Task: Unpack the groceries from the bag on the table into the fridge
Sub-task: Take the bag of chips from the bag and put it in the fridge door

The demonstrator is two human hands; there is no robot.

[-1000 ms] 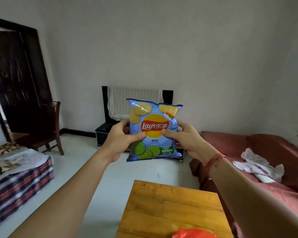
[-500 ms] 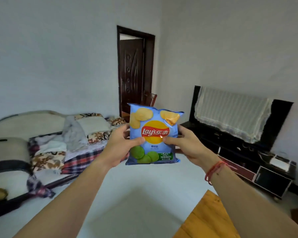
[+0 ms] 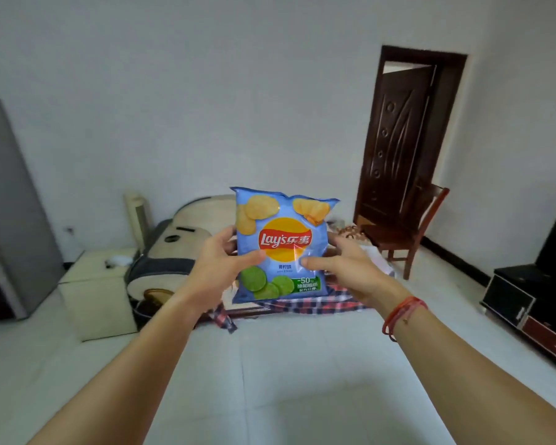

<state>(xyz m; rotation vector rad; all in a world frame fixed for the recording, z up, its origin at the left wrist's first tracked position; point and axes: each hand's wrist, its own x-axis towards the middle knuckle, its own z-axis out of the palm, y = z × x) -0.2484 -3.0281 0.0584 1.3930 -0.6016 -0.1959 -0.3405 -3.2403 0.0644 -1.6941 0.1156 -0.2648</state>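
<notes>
**Chip bag held up in both hands, fridge at far left edge**

I see both arms stretched out in front of the camera, both hands on one blue chip bag point(image 3: 281, 244). Bag is upright, front face toward me, held in the air at mid-frame, touching nothing but the hands.

Left hand point(image 3: 220, 263): clamped on the bag's left edge. Thumb lies across the front, just above the green lime slices printed there; the fingers wrap behind the bag, only their knuckles show at the edge.

Right hand point(image 3: 344, 264): clamped on the right edge, same style. Thumb is pressed flat on the front, below the logo; the fingers go behind the bag, tips hidden. Red string bracelet point(image 3: 402, 313) on that wrist.

Hands are apart, separated by the bag's width, thumbs pointing toward each other and not touching.

Fridge point(image 3: 10, 200): grey, tall, at the far left edge of the view, partly cut off. Well apart from the bag. I cannot tell from this angle whether its door is open.

Behind the bag: a bed point(image 3: 206, 220) with a plaid cover at its foot, a cream cabinet point(image 3: 98, 290) between it and the fridge. Dark wooden door point(image 3: 398, 136) stands ajar to the right, wooden chair point(image 3: 408, 232) in front of it. Black TV stand point(image 3: 533, 300) at right edge.
</notes>
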